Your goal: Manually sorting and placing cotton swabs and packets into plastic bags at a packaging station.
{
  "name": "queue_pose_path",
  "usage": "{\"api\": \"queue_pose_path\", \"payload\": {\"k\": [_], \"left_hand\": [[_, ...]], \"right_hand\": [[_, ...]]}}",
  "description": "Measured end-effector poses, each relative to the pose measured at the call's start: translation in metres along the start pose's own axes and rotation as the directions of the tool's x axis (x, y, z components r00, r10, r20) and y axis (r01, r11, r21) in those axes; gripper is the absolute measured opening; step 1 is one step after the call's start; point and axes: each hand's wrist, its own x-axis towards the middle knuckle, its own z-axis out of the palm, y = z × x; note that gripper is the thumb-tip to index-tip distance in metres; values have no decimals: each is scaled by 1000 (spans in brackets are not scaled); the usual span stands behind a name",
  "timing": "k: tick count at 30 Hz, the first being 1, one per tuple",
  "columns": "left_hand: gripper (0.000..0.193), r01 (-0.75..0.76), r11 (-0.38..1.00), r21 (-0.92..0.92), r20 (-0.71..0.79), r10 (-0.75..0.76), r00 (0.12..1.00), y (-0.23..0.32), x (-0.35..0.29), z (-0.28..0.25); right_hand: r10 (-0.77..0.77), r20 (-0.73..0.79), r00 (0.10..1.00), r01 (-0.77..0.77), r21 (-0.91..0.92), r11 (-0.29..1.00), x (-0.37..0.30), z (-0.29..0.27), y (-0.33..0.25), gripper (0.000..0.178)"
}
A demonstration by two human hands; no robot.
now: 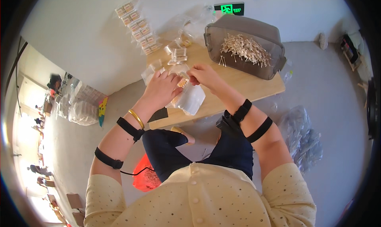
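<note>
Both hands meet over a small clear plastic bag (183,83) with orange-brown print or contents, near the table's front edge. My left hand (160,91) curls over its left side, the thumb pressed toward it. At its upper right, my right hand (204,77) is closed with the fingertips pinched at the bag's edge. Exactly what lies between those fingertips is too small to tell. Below the hands lies a stack of clear and white plastic bags (192,102). More clear bags (149,72) lie partly hidden beyond my left hand.
A grey translucent bin (246,26) lies tipped on the wooden table (246,84), holding a heap of cotton swabs (246,49). Packed swab bundles (178,55) sit beyond my hands. Strips of filled packets (137,26) lean against the wall. A lit green display (229,9) stands behind the bin.
</note>
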Motion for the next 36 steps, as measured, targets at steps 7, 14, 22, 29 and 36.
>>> {"api": "queue_pose_path", "payload": {"k": [7,14,22,29,36], "left_hand": [[22,-51,973,225,14,49,999,13,16,28],[19,33,991,132,147,-53,988,21,29,4],[17,361,861,-359,73,-359,930,56,-12,-24],[23,509,781,-362,104,-509,855,52,-28,-17],[22,282,945,-167,69,-274,959,11,-40,-35]], "right_hand": [[-120,-47,992,120,8,993,5,16,14,20],[27,-77,997,-12,189,982,15,2,7,19],[37,-21,999,-30,255,966,14,1,8,19],[-15,-23,1000,16,63,998,-3,-9,4,22],[-554,197,809,513,-698,500,-39,-6,-48,19]]}}
